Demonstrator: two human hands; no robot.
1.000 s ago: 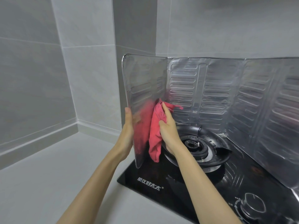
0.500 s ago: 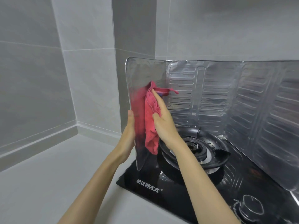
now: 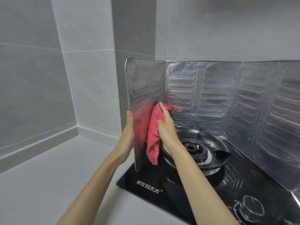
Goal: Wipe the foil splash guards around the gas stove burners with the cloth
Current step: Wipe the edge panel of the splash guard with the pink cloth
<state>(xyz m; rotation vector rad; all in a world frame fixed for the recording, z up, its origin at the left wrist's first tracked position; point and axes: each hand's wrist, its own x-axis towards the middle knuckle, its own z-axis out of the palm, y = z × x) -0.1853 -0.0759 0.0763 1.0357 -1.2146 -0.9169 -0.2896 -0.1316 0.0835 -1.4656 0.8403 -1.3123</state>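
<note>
A ribbed silver foil splash guard stands folded around the back and left of a black glass gas stove. Its left panel stands upright at the stove's left edge. My left hand rests flat against the outer side of that panel with straight fingers. My right hand presses a red cloth against the panel's inner face, fingers on the cloth and thumb pinching it. The cloth's tail hangs down toward the stove top, and its red reflection shows in the foil.
A round burner with a dark metal ring sits right behind my right hand. A control knob is at the stove's front right. A grey countertop stretches to the left. Grey tiled walls close the corner behind.
My right hand and the cloth rose up the left panel half a second ago and have come back down to its middle. My left hand stays on the panel's outer side.
</note>
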